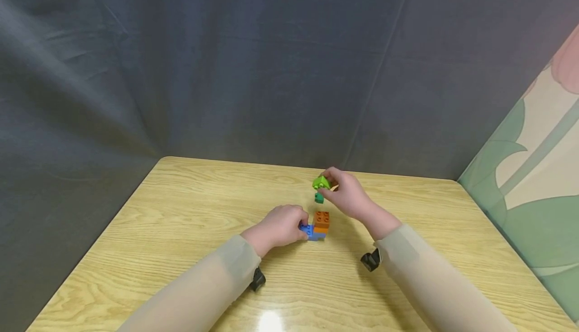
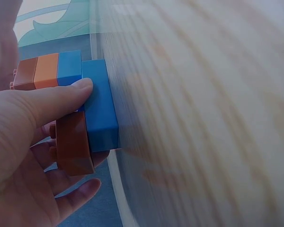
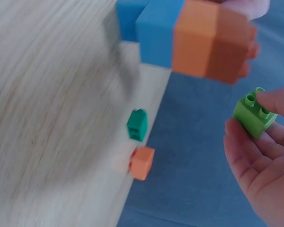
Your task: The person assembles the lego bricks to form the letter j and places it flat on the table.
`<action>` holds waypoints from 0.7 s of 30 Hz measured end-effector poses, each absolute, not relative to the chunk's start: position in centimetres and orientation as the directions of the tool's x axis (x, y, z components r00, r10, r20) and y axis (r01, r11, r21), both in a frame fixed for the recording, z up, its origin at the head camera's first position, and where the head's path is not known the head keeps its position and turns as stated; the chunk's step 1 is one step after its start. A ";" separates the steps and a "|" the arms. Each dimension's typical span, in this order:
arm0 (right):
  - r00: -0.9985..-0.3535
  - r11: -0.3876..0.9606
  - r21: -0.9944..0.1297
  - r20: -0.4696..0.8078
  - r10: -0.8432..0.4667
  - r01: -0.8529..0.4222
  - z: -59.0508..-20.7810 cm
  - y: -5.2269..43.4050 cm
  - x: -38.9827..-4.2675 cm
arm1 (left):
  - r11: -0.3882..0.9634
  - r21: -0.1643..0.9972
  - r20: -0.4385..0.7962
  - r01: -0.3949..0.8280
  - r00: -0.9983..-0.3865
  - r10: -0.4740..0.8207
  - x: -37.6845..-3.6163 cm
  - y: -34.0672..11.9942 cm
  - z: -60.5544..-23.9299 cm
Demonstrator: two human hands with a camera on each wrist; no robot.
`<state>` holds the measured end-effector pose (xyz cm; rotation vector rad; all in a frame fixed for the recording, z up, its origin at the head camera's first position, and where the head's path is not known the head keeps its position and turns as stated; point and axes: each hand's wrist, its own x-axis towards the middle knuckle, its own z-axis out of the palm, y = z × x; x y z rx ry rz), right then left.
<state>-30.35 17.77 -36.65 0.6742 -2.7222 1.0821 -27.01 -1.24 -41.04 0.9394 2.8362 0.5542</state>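
Note:
A small stack of blue and orange bricks [image 1: 318,225] stands on the wooden table [image 1: 190,211] near its middle. My left hand [image 1: 282,225] grips the stack's blue base [image 2: 100,104], thumb pressed on its side, a brown-orange brick [image 2: 73,144] against the fingers. My right hand [image 1: 346,191] is raised behind the stack and pinches a light green brick [image 1: 321,183], seen studs-up between the fingertips [image 3: 253,113]. A dark green small brick [image 1: 319,198] lies on the table below it, with a small orange brick [image 3: 142,162] beside it.
A dark grey curtain [image 1: 226,71] hangs behind the table. A patterned green and cream panel [image 1: 534,171] stands at the right. Bare tabletop spreads to the left and toward the front edge.

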 end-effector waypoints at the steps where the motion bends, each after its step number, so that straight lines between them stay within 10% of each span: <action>1: -0.886 0.631 -0.623 0.289 -0.362 -0.461 -36.5 17.8 -30.0 | 0.743 0.372 0.018 0.557 -0.804 0.594 -27.0 -1.2 -41.1; 21: -0.880 0.565 -0.685 0.269 -0.391 -0.460 -35.3 17.8 -26.5 | 0.732 0.379 0.037 0.567 -0.799 0.600 -27.1 -1.1 -41.6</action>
